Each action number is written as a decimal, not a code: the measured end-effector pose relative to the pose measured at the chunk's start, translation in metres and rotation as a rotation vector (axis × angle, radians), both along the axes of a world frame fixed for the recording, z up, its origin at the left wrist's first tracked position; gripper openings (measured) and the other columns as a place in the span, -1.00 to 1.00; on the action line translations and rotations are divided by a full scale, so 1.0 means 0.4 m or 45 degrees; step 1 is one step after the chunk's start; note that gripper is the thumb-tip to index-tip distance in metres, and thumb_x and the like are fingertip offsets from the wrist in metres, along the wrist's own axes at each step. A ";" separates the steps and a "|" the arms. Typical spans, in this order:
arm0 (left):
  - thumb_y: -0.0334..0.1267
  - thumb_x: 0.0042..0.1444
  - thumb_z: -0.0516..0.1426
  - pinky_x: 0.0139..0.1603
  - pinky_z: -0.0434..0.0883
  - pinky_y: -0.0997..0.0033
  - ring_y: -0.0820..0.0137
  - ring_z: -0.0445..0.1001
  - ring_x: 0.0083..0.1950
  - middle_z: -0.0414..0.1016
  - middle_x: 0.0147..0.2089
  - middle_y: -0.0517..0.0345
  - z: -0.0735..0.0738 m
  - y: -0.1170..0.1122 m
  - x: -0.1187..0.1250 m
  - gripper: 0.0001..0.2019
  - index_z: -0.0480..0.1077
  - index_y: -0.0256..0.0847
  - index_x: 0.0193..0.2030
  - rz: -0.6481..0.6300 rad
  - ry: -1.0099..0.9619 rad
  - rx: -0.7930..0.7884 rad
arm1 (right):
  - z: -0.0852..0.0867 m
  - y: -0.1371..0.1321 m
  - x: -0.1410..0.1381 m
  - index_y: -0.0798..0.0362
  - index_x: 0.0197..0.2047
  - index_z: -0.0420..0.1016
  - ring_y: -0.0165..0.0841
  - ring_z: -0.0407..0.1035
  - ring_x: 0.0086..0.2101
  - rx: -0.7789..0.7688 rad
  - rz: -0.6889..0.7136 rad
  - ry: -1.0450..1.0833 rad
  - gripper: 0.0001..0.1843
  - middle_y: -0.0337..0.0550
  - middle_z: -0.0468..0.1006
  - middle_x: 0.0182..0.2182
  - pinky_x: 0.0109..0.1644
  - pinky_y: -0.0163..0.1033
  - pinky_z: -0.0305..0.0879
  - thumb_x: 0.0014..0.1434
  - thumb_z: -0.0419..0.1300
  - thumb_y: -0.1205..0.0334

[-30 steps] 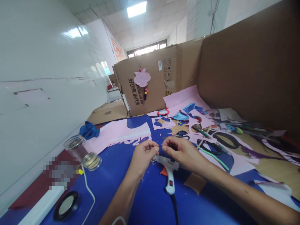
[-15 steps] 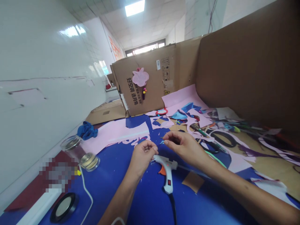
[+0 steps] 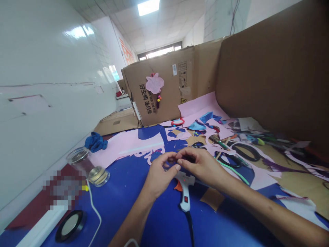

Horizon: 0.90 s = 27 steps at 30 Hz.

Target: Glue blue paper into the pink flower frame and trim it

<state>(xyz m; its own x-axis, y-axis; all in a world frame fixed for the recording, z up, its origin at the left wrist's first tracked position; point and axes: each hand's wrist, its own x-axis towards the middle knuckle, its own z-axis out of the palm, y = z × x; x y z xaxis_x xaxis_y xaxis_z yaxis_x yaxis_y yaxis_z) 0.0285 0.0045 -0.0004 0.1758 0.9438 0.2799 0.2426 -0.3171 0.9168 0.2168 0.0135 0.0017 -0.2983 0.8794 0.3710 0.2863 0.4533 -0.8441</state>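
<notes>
My left hand (image 3: pixel 160 173) and my right hand (image 3: pixel 196 164) meet at the fingertips in the middle of the view, over the blue table. Both have curled fingers, closed in a pinch around something too small or too hidden to name. Just below them a white glue gun (image 3: pixel 185 192) lies on the table, its orange trigger on the left and a small red light lit on its body. My fingers cover its nozzle end. A square of brown cardboard (image 3: pixel 212 199) lies right of the glue gun, under my right forearm.
Pink sheets (image 3: pixel 128 145) and cut scraps spread behind my hands. Scissors, a black tape ring (image 3: pixel 245 152) and ribbons crowd the right. On the left stand a glass jar (image 3: pixel 88 166), a blue cloth bundle (image 3: pixel 96 142) and a black round object (image 3: pixel 70 227). Cardboard walls (image 3: pixel 167 92) rise behind.
My right hand has moved slightly left and down to my left hand, so the fingertips now meet. The left fingers have shifted and the left thumb points further right.
</notes>
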 end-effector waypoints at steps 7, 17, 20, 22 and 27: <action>-0.27 0.05 0.31 -0.29 0.34 0.38 0.36 0.46 -0.38 0.58 -0.40 0.14 -0.029 0.007 0.005 -0.76 0.63 -0.21 -0.11 -0.024 -0.145 -0.181 | -0.007 0.001 -0.003 -0.03 -0.18 0.63 -0.26 0.56 -0.26 -0.030 -0.003 0.001 -0.85 -0.21 0.72 -0.27 -0.16 -0.19 0.39 0.24 0.22 0.30; -0.25 0.09 0.26 -0.37 0.27 0.44 0.42 0.39 -0.44 0.49 -0.48 0.20 -0.034 0.011 0.004 -0.91 0.57 -0.20 -0.36 -0.008 -0.042 -0.127 | 0.002 0.001 0.000 -0.02 -0.27 0.63 -0.31 0.47 -0.37 -0.054 -0.053 0.004 -0.89 -0.23 0.65 -0.39 -0.30 -0.24 0.31 0.19 0.26 0.22; -0.24 0.08 0.27 -0.35 0.29 0.44 0.42 0.41 -0.44 0.50 -0.48 0.20 -0.035 0.011 0.003 -0.91 0.56 -0.20 -0.36 -0.022 -0.074 -0.169 | 0.006 0.004 0.002 0.01 -0.26 0.62 -0.33 0.43 -0.40 -0.135 -0.021 0.077 -0.87 -0.22 0.62 -0.39 -0.34 -0.26 0.29 0.16 0.28 0.18; -0.23 0.06 0.30 -0.35 0.31 0.44 0.43 0.42 -0.45 0.50 -0.50 0.20 -0.032 0.010 0.004 -0.90 0.55 -0.20 -0.36 -0.024 -0.128 -0.239 | 0.008 0.010 0.005 0.03 -0.26 0.60 -0.36 0.39 -0.45 -0.220 0.009 0.164 -0.84 -0.23 0.58 -0.42 -0.38 -0.27 0.27 0.13 0.30 0.13; -0.14 -0.01 0.38 -0.38 0.31 0.47 0.47 0.40 -0.49 0.50 -0.54 0.19 -0.023 0.007 0.002 -0.79 0.55 -0.22 -0.34 -0.019 -0.261 -0.415 | 0.002 0.028 0.019 0.05 -0.21 0.57 -0.43 0.29 -0.53 -0.375 0.003 0.327 -0.73 -0.29 0.50 -0.47 -0.46 -0.29 0.17 0.09 0.37 0.06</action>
